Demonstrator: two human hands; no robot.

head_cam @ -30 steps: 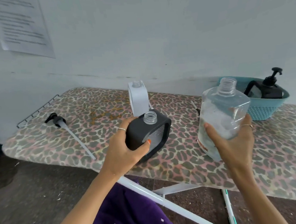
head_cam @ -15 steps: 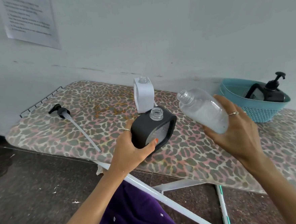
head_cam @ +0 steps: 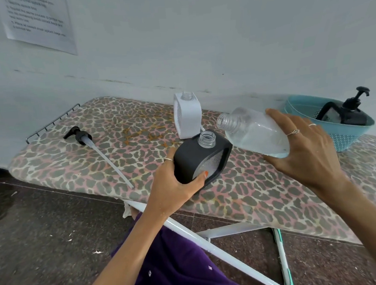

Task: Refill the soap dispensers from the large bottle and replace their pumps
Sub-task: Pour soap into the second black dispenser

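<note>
Bottle tilted — right hand, dispenser below

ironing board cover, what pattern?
Leopard print: grey-brown spots on pink and cream, on the ironing board cover. The head view, the only one, shows it.

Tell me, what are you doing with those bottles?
A person is refilling soap dispensers. The left hand grips the black dispenser, its neck open, on the leopard-print board. The right hand holds the large clear bottle tipped sideways, mouth near the dispenser's neck; no soap is pouring yet. A white dispenser waits behind, and a loose pump lies to the left.
</note>
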